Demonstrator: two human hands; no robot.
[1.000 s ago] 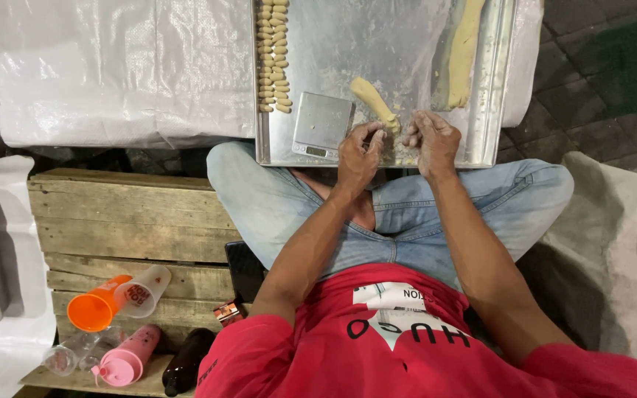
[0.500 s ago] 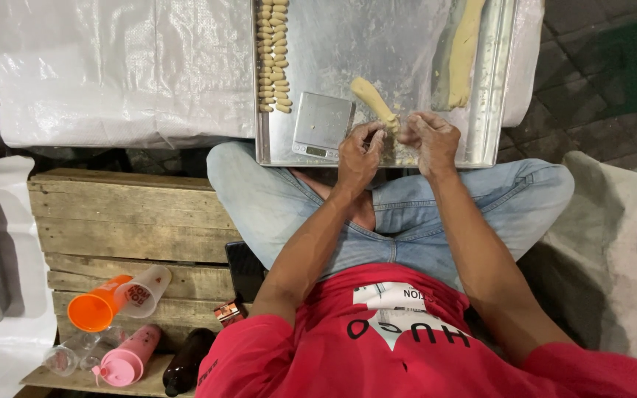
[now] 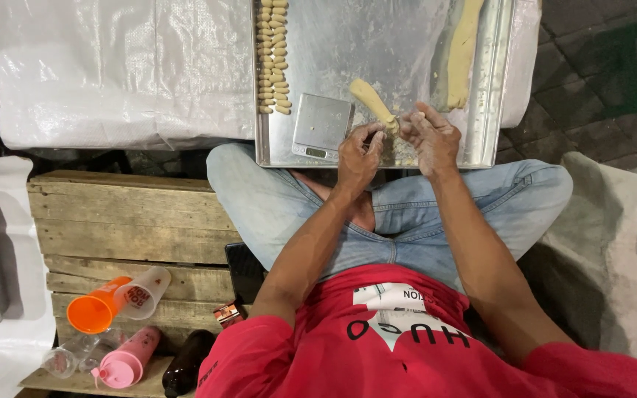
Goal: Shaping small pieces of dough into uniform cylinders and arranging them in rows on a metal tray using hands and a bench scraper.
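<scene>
Far off to the left of your left hand (image 3: pixel 359 153), on the wooden pallet (image 3: pixel 134 221), an orange cup (image 3: pixel 97 311) lies nested in a clear one beside a pink bottle (image 3: pixel 128 360), all well apart from the work. Just left of that hand sits a small digital scale (image 3: pixel 321 123) on the metal tray (image 3: pixel 489 81), and beyond it, further up and left, stand rows of small shaped dough pieces (image 3: pixel 273 55). Your left hand is closed, fingers pinched on the near end of a short dough roll (image 3: pixel 373 103); the roll slants away from your fingertips, up and to the left, its far end resting on the tray. Your right hand (image 3: pixel 431 140) touches the same end from the other side, fingers curled together against the dough, so both hands meet at one spot. Just beyond your right hand a long dough log (image 3: pixel 464 51) lies along the tray's right edge.

The risk, as it looks from here: pinch unevenly and the piece may tear off ragged or the wrong size. The tray seems to rest over your knees, so a shift of your legs could tip it and slide the scale or the finished rows.
</scene>
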